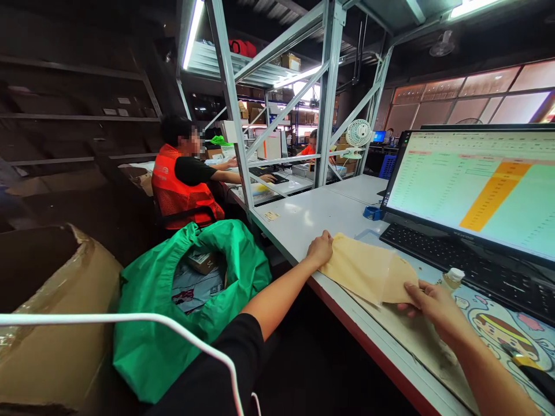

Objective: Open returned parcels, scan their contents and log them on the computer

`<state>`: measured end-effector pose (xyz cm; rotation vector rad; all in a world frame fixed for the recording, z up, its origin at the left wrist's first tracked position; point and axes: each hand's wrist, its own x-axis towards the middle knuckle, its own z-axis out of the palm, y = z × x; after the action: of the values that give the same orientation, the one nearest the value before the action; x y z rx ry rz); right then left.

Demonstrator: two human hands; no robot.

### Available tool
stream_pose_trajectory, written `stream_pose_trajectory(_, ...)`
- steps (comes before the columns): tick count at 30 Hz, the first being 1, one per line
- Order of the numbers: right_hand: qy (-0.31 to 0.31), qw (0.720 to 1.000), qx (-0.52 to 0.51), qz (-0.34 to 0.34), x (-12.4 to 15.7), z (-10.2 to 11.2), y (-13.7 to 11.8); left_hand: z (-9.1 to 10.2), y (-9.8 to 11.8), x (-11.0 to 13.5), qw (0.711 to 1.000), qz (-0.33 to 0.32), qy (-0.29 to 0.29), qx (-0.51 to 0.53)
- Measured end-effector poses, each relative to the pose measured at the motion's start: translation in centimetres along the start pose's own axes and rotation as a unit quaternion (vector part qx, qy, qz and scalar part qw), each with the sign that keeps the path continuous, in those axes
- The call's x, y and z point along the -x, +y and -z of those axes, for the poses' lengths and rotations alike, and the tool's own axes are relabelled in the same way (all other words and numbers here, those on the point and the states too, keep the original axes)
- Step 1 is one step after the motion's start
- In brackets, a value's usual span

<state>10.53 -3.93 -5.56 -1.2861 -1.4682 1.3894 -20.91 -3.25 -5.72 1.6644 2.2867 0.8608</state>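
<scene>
Stretched between my two hands is a pale yellow envelope [358, 263], which looks like a mailer with a flap at its right end. My left hand [321, 249] grips its left corner at the table's front edge. At the flap end, my right hand [429, 303] pinches the edge between thumb and fingers. Beneath the envelope lies a flat brown cardboard sheet [403, 341] along the edge of the white table [299, 222]. A small bottle with a white cap [453, 277] stands just beyond my right hand.
A monitor [472, 185] and black keyboard [433, 254] stand on the right, by a cartoon desk mat [511, 341]. At left are an open green sack [143, 318] holding parcels and a cardboard box [65, 346]. Beyond a metal frame post [229, 104] sits a person in an orange vest [182, 185].
</scene>
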Motion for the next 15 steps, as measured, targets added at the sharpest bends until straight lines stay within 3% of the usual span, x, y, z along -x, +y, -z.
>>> stream_pose_trajectory(4,0.034,0.999,0.018,-0.005,-0.3,0.6,0.6,0.1,-0.9,-0.2,1.000,0.004,-0.014,-0.022)
stream_pose_trajectory(10,-0.018,0.999,-0.038,-0.027,-0.4,0.2,0.9,1.4,0.2,0.3,0.998,-0.035,0.019,-0.044)
stream_pose_trajectory(12,-0.032,0.998,-0.045,-0.019,-0.3,-0.1,0.9,1.6,1.4,1.9,0.995,-0.081,0.036,-0.039)
stream_pose_trajectory(15,-0.031,0.998,-0.059,-0.009,-0.3,-0.4,0.8,0.3,3.2,5.8,0.969,-0.245,-0.018,0.017)
